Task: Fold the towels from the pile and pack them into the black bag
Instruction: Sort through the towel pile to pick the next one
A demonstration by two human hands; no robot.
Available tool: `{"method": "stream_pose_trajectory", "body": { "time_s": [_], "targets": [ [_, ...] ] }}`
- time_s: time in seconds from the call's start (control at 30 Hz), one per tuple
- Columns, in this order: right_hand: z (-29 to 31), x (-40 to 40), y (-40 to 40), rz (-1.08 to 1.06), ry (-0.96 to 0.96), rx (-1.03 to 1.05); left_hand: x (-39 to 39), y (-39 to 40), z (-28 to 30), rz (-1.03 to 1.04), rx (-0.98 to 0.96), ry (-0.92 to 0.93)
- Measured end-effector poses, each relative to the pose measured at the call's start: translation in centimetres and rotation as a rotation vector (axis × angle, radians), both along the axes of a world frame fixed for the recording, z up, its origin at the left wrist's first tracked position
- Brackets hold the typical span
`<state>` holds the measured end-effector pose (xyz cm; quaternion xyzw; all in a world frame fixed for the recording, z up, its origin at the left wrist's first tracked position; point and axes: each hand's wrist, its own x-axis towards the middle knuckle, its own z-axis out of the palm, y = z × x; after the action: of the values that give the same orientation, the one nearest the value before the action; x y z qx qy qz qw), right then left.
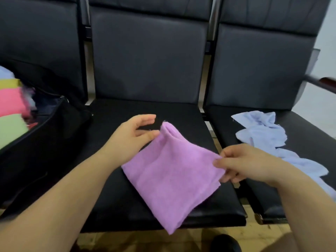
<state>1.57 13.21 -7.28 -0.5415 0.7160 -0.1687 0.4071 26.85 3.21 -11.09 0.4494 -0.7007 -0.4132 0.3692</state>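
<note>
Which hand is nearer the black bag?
Left. The left hand is at the purple towel's upper corner, on the side toward the black bag. The right hand pinches the towel's right corner, farther away.

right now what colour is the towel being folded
Lilac purple towel, plain, clearest in the head view.
</note>
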Motion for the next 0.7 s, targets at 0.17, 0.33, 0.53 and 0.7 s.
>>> {"method": "stream_pose_trajectory", "body": {
  "time_s": [0.17, 0.33, 0.53, 0.7],
  "targets": [
    [-1.9, -0.4, -0.4, -0.08, 0.197, 0.278, -0.1, -1.2, -4.2, 0.039, 0.054, -0.581],
    [-4.4, 1.4, -1.4, -0.149, 0.067, 0.187, 0.5, -0.9, -4.5, 0.006, 0.072, -0.741],
    [-4.7, 1.0, -1.2, -0.097, 0.272, -0.249, 2.6, 1.7, -1.5, 0.029, -0.023, -0.781],
    [-5.0, 4.1, 1.6, 0.235, 0.227, -0.305, 3.9, 3.6, -2.0, -0.345, -0.051, -0.725]
  ]
}}
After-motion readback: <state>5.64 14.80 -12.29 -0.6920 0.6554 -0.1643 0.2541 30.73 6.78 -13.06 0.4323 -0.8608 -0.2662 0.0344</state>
